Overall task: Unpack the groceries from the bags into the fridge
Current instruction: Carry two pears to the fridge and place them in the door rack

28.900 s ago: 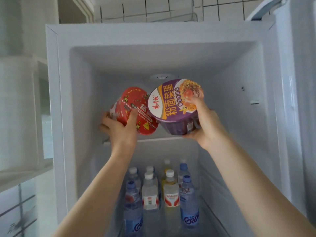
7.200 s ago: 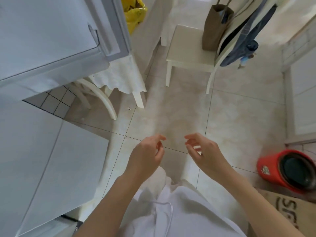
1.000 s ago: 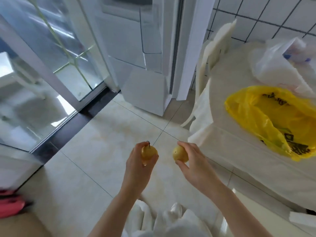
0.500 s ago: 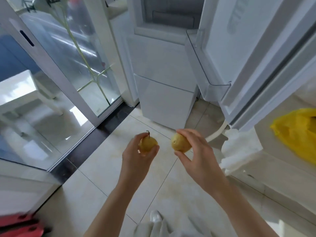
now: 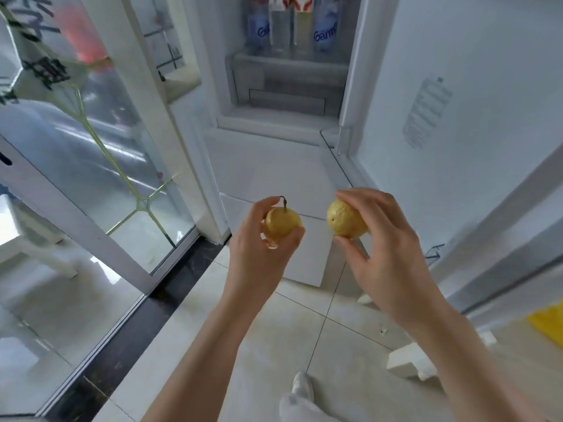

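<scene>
I hold two small yellow pears at chest height in front of the open fridge (image 5: 286, 129). My left hand (image 5: 259, 254) grips the pear with a dark stem (image 5: 281, 222). My right hand (image 5: 387, 248) pinches the other pear (image 5: 344, 219) from its right side. Inside the fridge, several water bottles (image 5: 292, 22) stand on a shelf above a clear drawer (image 5: 286, 83). The fridge door (image 5: 457, 102) stands swung open on the right. A corner of the yellow grocery bag (image 5: 548, 324) shows at the right edge.
A glass sliding door (image 5: 91, 166) with a dark floor track (image 5: 146, 312) runs along the left. The fridge's lower closed compartments (image 5: 274, 184) sit directly behind the pears. A white chair or table foot (image 5: 411, 363) rests on the tiled floor at lower right.
My view has swung up and toward the fridge, which is nearer now, with its bottles and drawer in sight. Both hands have kept their pears. The yellow bag has slid to the right edge.
</scene>
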Available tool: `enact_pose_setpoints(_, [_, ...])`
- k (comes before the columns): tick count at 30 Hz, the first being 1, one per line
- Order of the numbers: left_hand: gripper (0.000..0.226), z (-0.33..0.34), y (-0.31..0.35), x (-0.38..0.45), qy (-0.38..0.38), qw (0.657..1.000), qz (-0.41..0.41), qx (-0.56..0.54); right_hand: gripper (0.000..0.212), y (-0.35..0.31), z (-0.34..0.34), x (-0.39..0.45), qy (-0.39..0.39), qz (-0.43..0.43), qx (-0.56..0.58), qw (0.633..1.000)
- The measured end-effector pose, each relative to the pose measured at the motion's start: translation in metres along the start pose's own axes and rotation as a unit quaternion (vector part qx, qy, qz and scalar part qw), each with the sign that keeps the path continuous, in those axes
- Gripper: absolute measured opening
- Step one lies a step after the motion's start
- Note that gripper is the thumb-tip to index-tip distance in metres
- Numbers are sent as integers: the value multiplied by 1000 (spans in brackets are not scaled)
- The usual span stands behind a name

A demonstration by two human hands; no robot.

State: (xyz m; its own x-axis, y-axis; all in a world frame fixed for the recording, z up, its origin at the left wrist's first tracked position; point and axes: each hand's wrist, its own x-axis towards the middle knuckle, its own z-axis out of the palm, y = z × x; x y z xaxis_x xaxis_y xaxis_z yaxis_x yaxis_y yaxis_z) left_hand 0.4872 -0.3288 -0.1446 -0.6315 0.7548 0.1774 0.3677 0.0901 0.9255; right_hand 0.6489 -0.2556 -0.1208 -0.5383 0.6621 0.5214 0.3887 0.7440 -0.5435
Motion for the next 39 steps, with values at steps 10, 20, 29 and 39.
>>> enact_pose_setpoints(10, [41, 56, 23, 133, -72, 994, 85, 4, 58, 49, 1, 76, -2, 77, -68, 995])
enact_pose_setpoints(20, [43, 103, 25, 225, -252, 951, 173, 40, 61, 75, 16, 109, 32, 174, -166, 970])
enact_pose_setpoints(29, [46, 127, 28, 292, -461, 843, 214, 174, 54, 83, 46, 139, -44, 318, -225, 920])
enact_pose_setpoints(39, [40, 160, 20, 313, -553, 730, 245, 319, 50, 105, 63, 159, -79, 394, -179, 898])
